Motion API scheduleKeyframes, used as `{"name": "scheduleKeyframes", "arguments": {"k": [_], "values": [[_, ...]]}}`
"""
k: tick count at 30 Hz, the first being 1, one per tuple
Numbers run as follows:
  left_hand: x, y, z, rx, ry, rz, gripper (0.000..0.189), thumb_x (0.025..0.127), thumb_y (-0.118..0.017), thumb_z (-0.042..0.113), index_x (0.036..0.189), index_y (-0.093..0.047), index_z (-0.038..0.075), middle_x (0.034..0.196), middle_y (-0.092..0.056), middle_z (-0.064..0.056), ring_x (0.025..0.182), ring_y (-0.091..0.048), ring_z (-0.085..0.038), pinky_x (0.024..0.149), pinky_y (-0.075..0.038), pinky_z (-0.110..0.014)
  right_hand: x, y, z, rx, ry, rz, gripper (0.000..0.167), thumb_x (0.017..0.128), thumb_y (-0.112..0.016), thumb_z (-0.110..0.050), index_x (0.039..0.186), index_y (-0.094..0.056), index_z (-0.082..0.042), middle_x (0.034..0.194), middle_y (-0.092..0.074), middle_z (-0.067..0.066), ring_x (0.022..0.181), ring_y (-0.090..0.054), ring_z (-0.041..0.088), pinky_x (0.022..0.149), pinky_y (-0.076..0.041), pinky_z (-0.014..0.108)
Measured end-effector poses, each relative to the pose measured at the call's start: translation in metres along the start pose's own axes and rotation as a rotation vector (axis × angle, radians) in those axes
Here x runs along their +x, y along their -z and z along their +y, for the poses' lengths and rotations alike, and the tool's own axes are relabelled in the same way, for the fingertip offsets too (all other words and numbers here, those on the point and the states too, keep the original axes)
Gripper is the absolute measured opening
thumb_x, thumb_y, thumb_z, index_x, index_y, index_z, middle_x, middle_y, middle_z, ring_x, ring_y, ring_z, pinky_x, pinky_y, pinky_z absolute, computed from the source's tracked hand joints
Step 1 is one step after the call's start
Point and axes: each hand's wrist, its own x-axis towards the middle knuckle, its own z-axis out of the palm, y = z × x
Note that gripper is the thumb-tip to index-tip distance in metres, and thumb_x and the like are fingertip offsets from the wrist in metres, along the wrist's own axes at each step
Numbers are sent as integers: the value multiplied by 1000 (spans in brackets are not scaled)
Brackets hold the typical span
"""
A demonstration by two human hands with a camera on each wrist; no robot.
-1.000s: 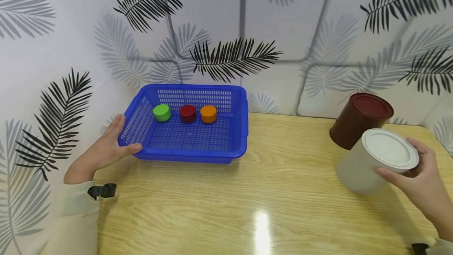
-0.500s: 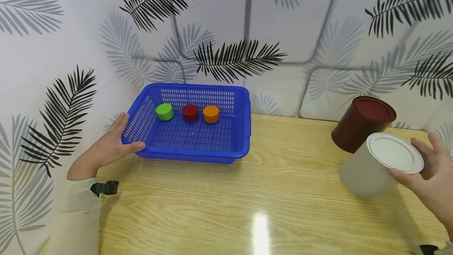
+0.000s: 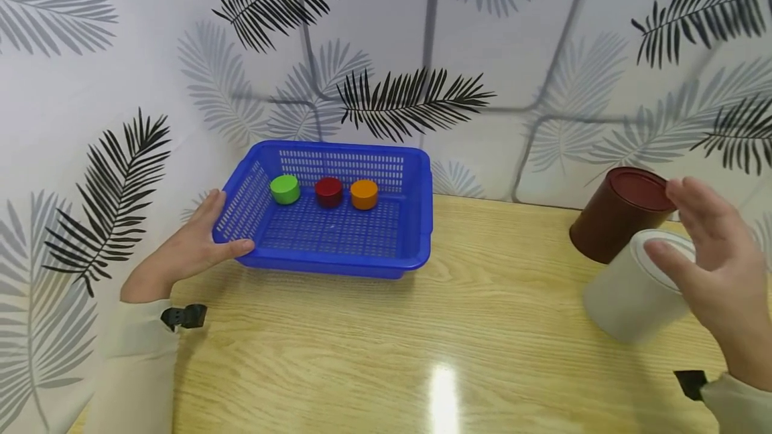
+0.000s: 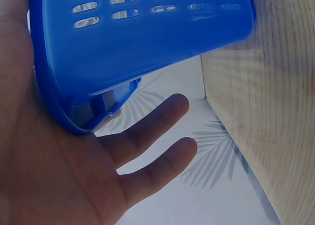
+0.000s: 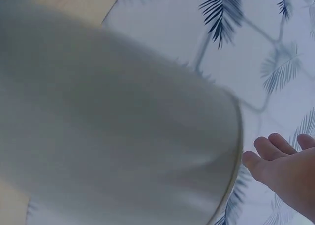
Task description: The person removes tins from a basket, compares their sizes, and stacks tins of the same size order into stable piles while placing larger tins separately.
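My left hand rests at the front left corner of a blue plastic basket. Its thumb lies along the front rim. In the left wrist view, two straight fingers extend past the outside of the basket. My right hand is raised over the lid of a white can, thumb and fingers spread apart, holding nothing. In the right wrist view, the fingers are beyond the rim of the white can, with a narrow gap. Inside the basket sit green, dark red and orange round caps.
Behind the white can stands a dark brown can with a reddish lid. Both cans are at the right of the wooden table. A leaf-patterned wall covering rises behind the basket and at the left.
My right hand has let go of the white can's rim and lifted above its lid. The left hand keeps its place at the basket corner. The whole scene shifts slightly right.
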Motion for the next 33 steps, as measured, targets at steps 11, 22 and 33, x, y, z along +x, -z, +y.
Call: {"name": "scheduleKeyframes", "arguments": {"k": [11,22,33], "values": [[1,0,-3,-13,-7,4,118,90,-71,52,160,11,4,165,17,-19,151,11,-41,114,-7,-69,23,-60,3,78,5,-147,66,87,-65,18,148,-46,4,149,-50,13,140,-42,18,112,-30,22],[1,1,-3,-15,-16,17,119,89,-72,53,160,10,5,166,17,-17,151,10,-41,114,-8,-68,52,-118,8,-83,-19,-255,62,92,-64,9,149,-47,-3,147,-51,15,135,-47,17,109,-37,23],[1,2,-4,-19,-16,26,119,88,-73,53,161,9,7,167,14,-15,151,8,-41,114,-9,-69,90,-192,13,-130,-49,-369,59,97,-67,-14,152,-45,-7,145,-54,13,135,-49,25,111,-39,45]]}}
